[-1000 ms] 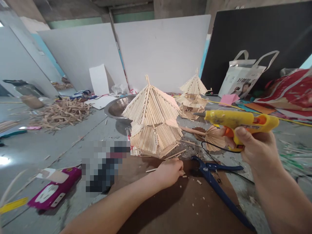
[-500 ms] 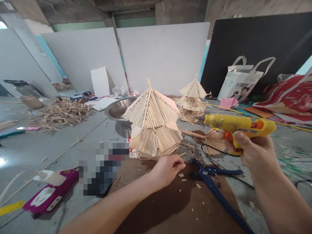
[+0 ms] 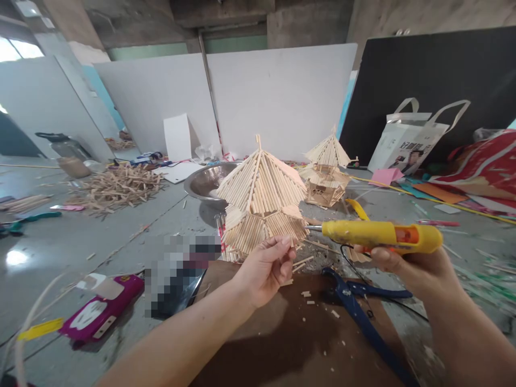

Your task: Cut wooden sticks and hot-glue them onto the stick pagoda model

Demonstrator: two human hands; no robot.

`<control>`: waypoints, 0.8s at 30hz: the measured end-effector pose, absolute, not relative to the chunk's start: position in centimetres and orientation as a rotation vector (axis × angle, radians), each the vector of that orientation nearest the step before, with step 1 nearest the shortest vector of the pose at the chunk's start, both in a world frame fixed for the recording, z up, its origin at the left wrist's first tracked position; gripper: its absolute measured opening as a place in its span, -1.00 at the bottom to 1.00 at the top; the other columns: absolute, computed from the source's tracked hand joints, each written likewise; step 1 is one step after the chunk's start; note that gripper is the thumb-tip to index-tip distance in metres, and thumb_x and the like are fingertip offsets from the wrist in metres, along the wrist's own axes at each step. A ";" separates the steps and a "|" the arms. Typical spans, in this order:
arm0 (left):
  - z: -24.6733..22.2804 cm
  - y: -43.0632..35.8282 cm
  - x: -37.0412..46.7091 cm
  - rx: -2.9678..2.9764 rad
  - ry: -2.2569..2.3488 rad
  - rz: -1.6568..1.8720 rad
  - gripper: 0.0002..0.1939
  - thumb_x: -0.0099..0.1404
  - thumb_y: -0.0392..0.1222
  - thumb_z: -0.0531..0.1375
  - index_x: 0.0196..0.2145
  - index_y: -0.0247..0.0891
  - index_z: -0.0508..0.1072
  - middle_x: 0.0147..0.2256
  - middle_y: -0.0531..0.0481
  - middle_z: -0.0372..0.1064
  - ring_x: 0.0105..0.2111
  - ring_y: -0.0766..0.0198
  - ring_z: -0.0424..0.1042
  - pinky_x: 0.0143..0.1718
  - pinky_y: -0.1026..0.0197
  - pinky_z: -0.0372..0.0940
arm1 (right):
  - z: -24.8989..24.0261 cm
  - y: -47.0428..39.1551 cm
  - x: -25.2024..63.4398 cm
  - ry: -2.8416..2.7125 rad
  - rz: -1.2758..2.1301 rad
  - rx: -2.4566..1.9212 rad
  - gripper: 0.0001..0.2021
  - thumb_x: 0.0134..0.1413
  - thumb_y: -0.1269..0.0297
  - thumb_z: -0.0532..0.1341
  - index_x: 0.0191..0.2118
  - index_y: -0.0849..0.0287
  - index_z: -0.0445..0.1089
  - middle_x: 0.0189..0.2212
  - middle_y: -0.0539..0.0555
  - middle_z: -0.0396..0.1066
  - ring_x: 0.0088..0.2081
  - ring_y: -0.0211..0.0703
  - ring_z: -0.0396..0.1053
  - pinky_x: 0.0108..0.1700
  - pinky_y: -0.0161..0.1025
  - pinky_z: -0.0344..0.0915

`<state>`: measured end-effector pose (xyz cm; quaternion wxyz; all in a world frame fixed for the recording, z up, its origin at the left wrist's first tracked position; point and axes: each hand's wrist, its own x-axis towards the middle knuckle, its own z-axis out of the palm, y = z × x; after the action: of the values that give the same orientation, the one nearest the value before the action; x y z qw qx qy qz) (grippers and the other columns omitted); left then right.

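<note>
My right hand (image 3: 419,274) is wrapped round a yellow hot glue gun (image 3: 363,234), its metal nozzle pointing left, close to the right edge of the model's lower roof. My left hand (image 3: 268,269) is closed in a pinch in front of that lower roof; a small pale bit, looking like a short piece of wooden stick (image 3: 292,243), shows at the fingertips. Behind the hand stands a two-tiered pavilion model (image 3: 262,188) built of thin wooden sticks. The hand covers part of its lower front.
Blue-handled cutters (image 3: 358,317) and stick scraps lie on a brown board (image 3: 258,344). A metal bowl (image 3: 201,185) and a second stick pavilion (image 3: 326,174) stand behind. To the left are a stick pile (image 3: 121,185), a purple device (image 3: 102,309) and a partly blurred dark flat object (image 3: 179,293).
My left hand has risen from the board to the lower roof, now pinching a small piece. The glue gun has come lower and left, its nozzle nearer the model. The view has shifted slightly.
</note>
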<state>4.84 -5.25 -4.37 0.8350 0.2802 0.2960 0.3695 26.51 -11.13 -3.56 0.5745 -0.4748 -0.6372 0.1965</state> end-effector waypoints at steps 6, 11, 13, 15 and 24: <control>-4.5 -5.1 4.9 0.578 0.605 0.798 -0.91 0.05 -0.29 0.19 -0.51 -0.36 0.33 -0.64 0.11 0.24 -0.75 0.59 0.13 -0.77 0.52 0.02 | -3.5 -11.1 26.6 -1.808 0.365 -1.054 -0.87 -0.13 0.26 0.21 -0.35 0.05 0.39 -0.41 0.01 0.42 -0.37 -0.14 0.39 -0.37 -0.26 0.36; -4.9 -4.9 4.9 0.583 0.606 0.801 -0.87 0.02 -0.27 0.22 -0.51 -0.35 0.30 -0.64 0.12 0.25 -0.76 0.59 0.12 -0.77 0.51 0.01 | -3.2 -11.2 26.2 -1.869 0.345 -1.028 -0.84 -0.12 0.32 0.19 -0.31 0.08 0.36 -0.37 0.03 0.39 -0.33 -0.15 0.37 -0.38 -0.29 0.35; -5.0 -4.9 4.9 0.596 0.610 0.801 -0.85 0.02 -0.26 0.22 -0.52 -0.35 0.29 -0.64 0.12 0.25 -0.76 0.59 0.12 -0.77 0.51 0.00 | -3.1 -11.2 26.2 -1.879 0.339 -1.023 -0.84 -0.13 0.35 0.19 -0.31 0.07 0.35 -0.38 0.02 0.38 -0.32 -0.15 0.35 -0.36 -0.27 0.34; -5.0 -5.0 4.9 0.615 0.608 0.794 -0.85 0.03 -0.25 0.21 -0.53 -0.35 0.28 -0.63 0.12 0.24 -0.76 0.60 0.11 -0.77 0.51 0.00 | -3.1 -11.2 26.1 -1.884 0.354 -1.022 -0.83 -0.12 0.37 0.19 -0.30 0.05 0.34 -0.38 0.01 0.37 -0.33 -0.16 0.35 -0.35 -0.26 0.34; -4.9 -5.1 4.9 0.619 0.635 0.782 -0.85 0.02 -0.24 0.22 -0.51 -0.35 0.31 -0.64 0.13 0.24 -0.76 0.60 0.10 -0.77 0.51 -0.01 | -2.9 -11.3 26.0 -1.858 0.434 -1.070 -0.84 -0.15 0.30 0.21 -0.32 0.10 0.37 -0.41 0.03 0.38 -0.40 -0.17 0.34 -0.43 -0.27 0.34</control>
<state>4.94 -5.06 -4.86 0.8303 0.2920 0.2994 0.3684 25.99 -11.34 -2.92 0.4589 -0.4346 -0.7546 0.1762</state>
